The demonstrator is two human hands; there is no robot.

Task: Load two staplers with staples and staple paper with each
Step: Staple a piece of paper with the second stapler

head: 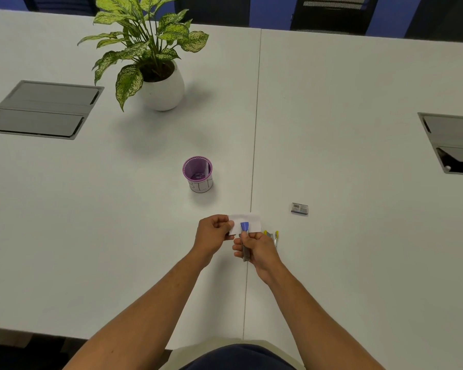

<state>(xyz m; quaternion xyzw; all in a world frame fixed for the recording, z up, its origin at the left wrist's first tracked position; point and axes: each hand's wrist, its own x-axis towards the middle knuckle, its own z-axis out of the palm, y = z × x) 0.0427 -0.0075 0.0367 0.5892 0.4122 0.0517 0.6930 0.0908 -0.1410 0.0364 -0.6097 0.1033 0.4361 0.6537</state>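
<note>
- My right hand point(257, 249) grips the blue-tipped stapler point(244, 240), fingers hiding its body.
- My left hand point(214, 231) pinches the paper point(247, 218) just left of it.
- Yellow stapler point(273, 236) just right, half hidden.

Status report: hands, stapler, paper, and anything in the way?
Left hand pinches paper. Right hand grips blue stapler, nose over paper. Yellow stapler lies just right on the table. Nothing in the way.

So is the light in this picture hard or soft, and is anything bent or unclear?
Head view: soft light; the plant throws a faint blurred shadow on the table. The wide lens curves the table's far edge. The blue stapler looks small and slightly blurred.
</note>
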